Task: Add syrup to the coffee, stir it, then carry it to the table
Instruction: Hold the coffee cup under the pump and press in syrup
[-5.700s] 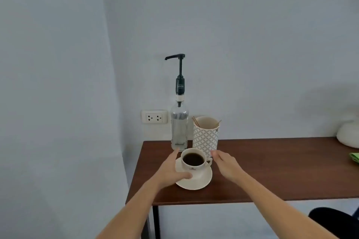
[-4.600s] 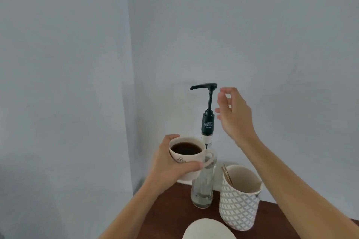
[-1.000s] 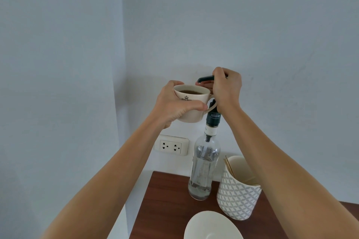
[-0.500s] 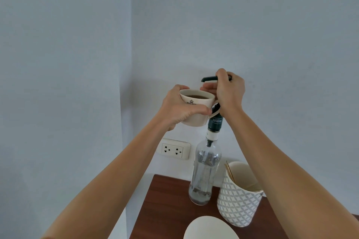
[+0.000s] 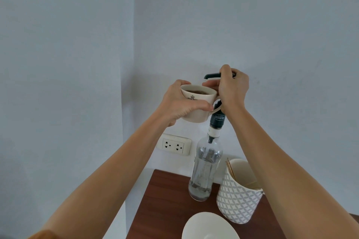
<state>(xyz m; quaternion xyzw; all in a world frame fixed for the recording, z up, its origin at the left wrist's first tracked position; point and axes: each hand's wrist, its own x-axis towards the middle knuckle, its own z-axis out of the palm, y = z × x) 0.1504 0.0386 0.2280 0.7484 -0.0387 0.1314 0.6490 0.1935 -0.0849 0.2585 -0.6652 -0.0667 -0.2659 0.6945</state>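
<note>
A brown tabletop (image 5: 167, 207) sits in a corner of pale blue walls (image 5: 252, 25). On it stand a syrup bottle (image 5: 206, 169), a patterned cup (image 5: 238, 202) and a white saucer (image 5: 206, 227). The left hand (image 5: 180, 104) holds the coffee cup (image 5: 200, 103) up under the pump spout (image 5: 210, 75). The right hand (image 5: 232, 88) grips the pump top.

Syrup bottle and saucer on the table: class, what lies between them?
In the head view, only bare brown tabletop lies between the syrup bottle and the saucer. The patterned cup stands off to the right.
</note>
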